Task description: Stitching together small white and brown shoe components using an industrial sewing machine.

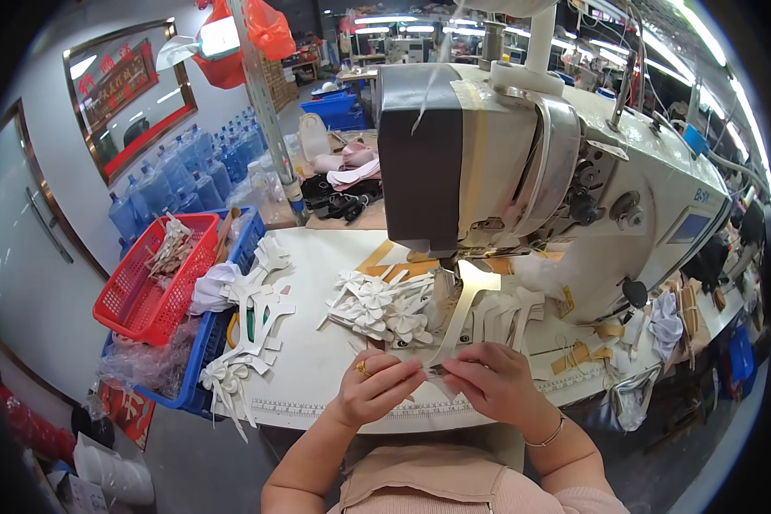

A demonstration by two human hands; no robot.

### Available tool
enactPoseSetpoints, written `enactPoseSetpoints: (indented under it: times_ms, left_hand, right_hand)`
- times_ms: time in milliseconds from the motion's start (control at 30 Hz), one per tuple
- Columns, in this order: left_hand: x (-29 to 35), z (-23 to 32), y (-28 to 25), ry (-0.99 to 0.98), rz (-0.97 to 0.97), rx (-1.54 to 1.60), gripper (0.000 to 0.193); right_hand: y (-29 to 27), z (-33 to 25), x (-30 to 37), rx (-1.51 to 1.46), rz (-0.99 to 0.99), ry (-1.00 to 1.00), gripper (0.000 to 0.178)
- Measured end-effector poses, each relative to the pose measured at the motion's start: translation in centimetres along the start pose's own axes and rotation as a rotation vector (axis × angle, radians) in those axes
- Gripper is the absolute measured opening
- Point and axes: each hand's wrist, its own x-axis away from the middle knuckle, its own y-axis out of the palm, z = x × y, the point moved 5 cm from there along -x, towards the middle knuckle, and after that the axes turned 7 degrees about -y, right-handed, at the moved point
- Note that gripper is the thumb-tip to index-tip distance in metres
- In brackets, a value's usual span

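Note:
A white Y-shaped strap piece (464, 310) runs up from my fingertips to the sewing machine's needle area, its upper end brightly lit. My left hand (375, 385), with a ring on it, is closed in a pinch at the strap's lower end. Close beside it, my right hand (491, 381) pinches the same end from the other side; fingers hide the exact grip. The sewing machine (501, 163) stands just beyond my hands. Left of the strap lies a pile of white flower-trimmed straps (381, 304). More white strap pieces (510, 315) are stacked to its right.
Further white straps (253, 321) hang over the table's left edge. A red basket (199, 283) sits on a blue crate (184, 390) there. A printed ruler strip (317, 409) follows the front of the white table (308, 368). Tan pieces (578, 355) lie at right.

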Motion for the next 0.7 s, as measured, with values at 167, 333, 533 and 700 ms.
enactPoseSetpoints:
  times_ms: [167,333,533,700]
  left_hand:
    - [0.4,-0.3,-0.6,-0.249,0.06,0.089,0.022]
    - [5.2,-1.8,0.2,-1.375,0.033,1.039,0.017]
    - [6.6,-0.6,0.6,-1.65,0.044,1.435,0.012]
    - [6.4,-0.3,0.3,-1.622,0.042,1.374,0.014]
  right_hand:
    - [0.0,-0.1,0.4,-0.097,0.073,0.045,0.024]
    - [0.5,-1.0,0.8,-0.183,0.067,0.095,0.027]
    - [3.7,-1.4,0.0,-0.085,0.023,0.072,0.024]
    - [4.6,-2.0,-0.8,-0.1,0.067,0.035,0.023]
